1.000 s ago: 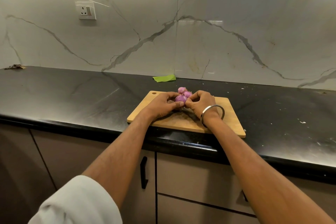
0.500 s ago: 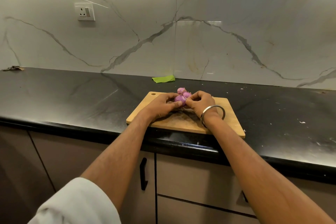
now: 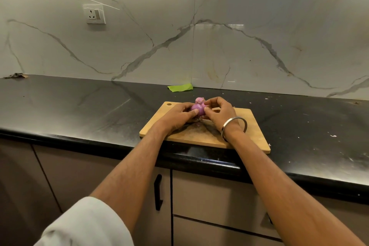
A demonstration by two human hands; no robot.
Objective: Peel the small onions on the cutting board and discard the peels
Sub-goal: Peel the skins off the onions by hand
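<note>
A small purple onion (image 3: 196, 109) is held just above the wooden cutting board (image 3: 253, 138) near its far edge. My left hand (image 3: 176, 116) grips it from the left, thumb on its front. My right hand (image 3: 217, 113), with a metal bangle on the wrist, pinches its right side and top. Another small onion (image 3: 199, 100) shows right behind the held one, mostly hidden. A few bits of peel (image 3: 198, 124) lie on the board under my hands.
The board lies on a black countertop (image 3: 79, 110) near its front edge. A green scrap (image 3: 180, 87) rests by the marble wall behind the board. White specks dot the counter on the right. Cabinet doors with a black handle (image 3: 158, 191) are below.
My right hand's fingers have shifted up over the top of the onion. The onion now sits slightly higher between both hands.
</note>
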